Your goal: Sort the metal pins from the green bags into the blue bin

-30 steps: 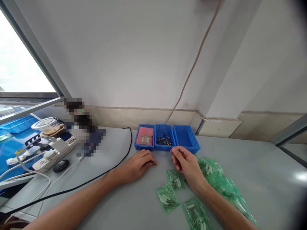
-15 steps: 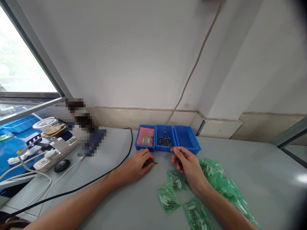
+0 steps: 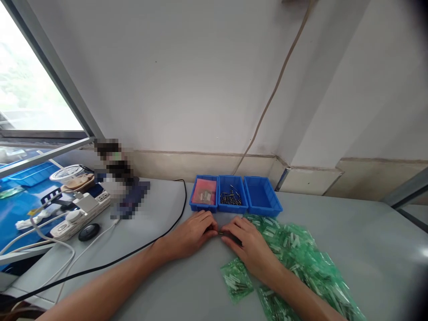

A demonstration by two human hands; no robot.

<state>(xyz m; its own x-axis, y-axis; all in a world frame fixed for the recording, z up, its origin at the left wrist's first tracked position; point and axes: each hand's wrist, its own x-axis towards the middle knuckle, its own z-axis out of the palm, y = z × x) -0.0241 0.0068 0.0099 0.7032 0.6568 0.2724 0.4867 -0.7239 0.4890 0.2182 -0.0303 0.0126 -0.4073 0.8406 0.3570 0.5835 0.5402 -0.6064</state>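
My left hand rests on the grey table with its fingers closed on a small metal pin that sticks out to the right. The fingertips of my right hand meet the pin's other end, its fingers bent together. Just beyond my hands stand three blue bins: the left bin holds a pink packet, the middle bin has loose dark metal pins, and the right bin shows a bare bottom. Near my right wrist lies a green bag of metal parts.
A heap of green bags spreads over the right side of the table. A black cable runs under my left forearm. At the left are a power strip, a round black object and white cables. A wall rises behind the bins.
My right hand has moved left and down from the middle bin's edge to the pin at my left fingertips. It now covers the small green bag. The view has shifted slightly.
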